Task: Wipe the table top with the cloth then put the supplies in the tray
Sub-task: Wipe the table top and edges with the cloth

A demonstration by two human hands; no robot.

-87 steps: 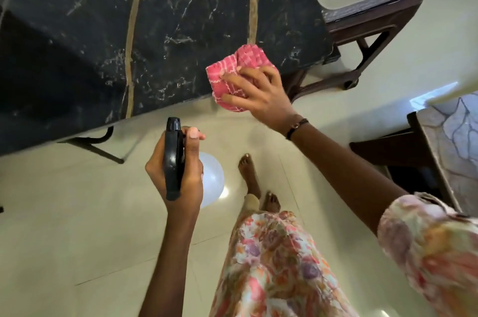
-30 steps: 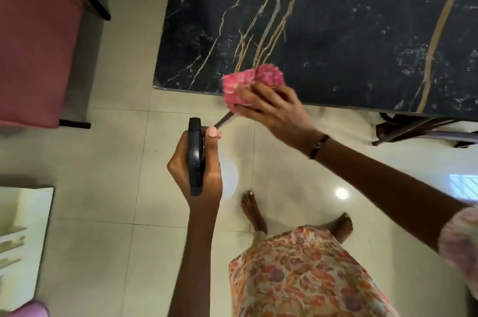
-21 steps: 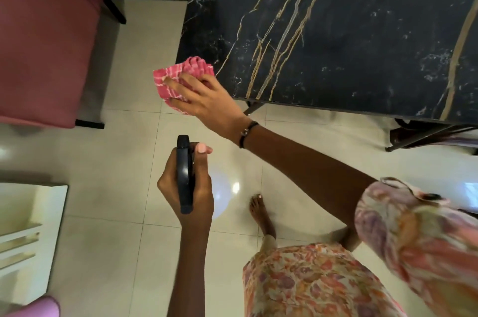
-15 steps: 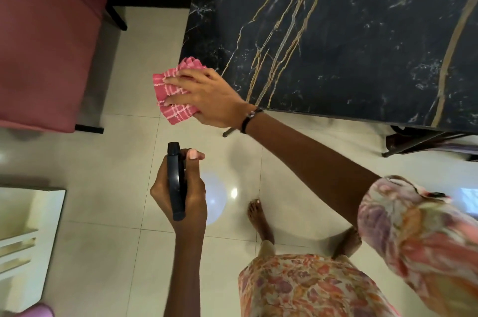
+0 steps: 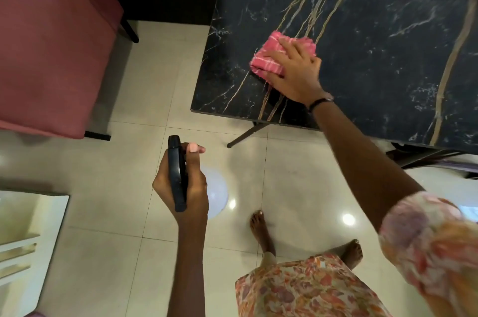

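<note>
The left hand (image 5: 192,187) hides much of the spray bottle (image 5: 177,174); the right hand (image 5: 297,76) covers half the cloth (image 5: 266,59). Beyond it, picture edges cut off the bench (image 5: 375,39).

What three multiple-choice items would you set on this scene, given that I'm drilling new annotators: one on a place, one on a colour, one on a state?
1. Where is the cloth? A. on the table top, near its corner B. in a bucket C. on a shelf
2. What colour is the cloth? A. blue B. pink check C. white
3. What is the left hand doing? A. hanging empty B. lying flat on the table C. gripping the spray bottle

Answers: 1 A, the right hand presses it onto that top; 2 B, it is pink with pale lines; 3 C, the fingers curl round its black head.
</note>
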